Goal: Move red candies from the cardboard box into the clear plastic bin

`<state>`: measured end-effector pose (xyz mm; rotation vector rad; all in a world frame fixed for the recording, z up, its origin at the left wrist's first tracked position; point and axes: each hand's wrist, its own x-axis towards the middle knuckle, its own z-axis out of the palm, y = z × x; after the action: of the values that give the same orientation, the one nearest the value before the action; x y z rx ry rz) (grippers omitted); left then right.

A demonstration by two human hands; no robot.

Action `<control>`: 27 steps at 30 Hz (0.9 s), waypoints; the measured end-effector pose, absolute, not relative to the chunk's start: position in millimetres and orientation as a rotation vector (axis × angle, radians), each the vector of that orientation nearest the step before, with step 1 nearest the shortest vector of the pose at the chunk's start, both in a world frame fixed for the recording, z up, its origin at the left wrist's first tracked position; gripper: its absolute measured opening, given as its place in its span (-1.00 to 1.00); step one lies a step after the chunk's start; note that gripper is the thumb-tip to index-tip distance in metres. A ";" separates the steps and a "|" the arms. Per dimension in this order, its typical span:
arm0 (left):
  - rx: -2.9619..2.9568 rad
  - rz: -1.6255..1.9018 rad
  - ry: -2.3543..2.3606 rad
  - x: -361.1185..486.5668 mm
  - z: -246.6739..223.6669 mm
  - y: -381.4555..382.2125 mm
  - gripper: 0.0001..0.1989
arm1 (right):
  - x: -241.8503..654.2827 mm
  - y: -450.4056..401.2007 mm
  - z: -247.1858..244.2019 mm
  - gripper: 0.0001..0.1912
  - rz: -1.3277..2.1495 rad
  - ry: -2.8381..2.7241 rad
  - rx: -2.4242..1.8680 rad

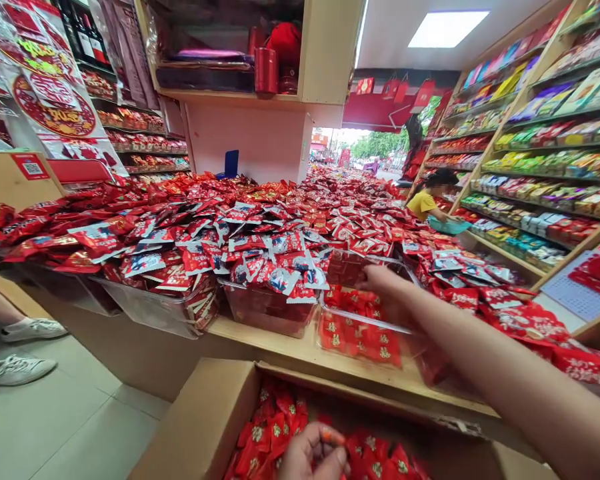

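Observation:
My left hand [316,455] is low in the head view, over a cardboard box [220,407] of small red packets with gold print [275,433]. Its thumb and fingers are curled together; what is between them, if anything, cannot be made out. From the right, my arm stretches forward across the counter. My right hand [377,279] is above a clear plastic bin [365,320], its fingers blurred and partly turned away. Red packets with gold characters [363,343] lie inside that bin, well below its rim.
Neighbouring clear bins [150,303] are heaped with red and silver candy packets [265,253]. A person in a yellow top [423,203] is by the shelves at right. At left, a person's shoes [20,370] show on the tiled floor. A cabinet [325,53] hangs above the counter.

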<state>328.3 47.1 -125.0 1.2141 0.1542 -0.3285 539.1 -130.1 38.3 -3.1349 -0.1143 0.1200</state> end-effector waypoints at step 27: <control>1.318 -0.416 0.132 327.5 -98.8 54.6 -0.73 | 298.0 -82.2 -110.0 -0.69 0.111 0.127 -1.422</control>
<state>327.5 54.6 -98.8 1.3176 0.1315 -0.4158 298.0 -82.2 -110.0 -1.4217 0.1265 0.1115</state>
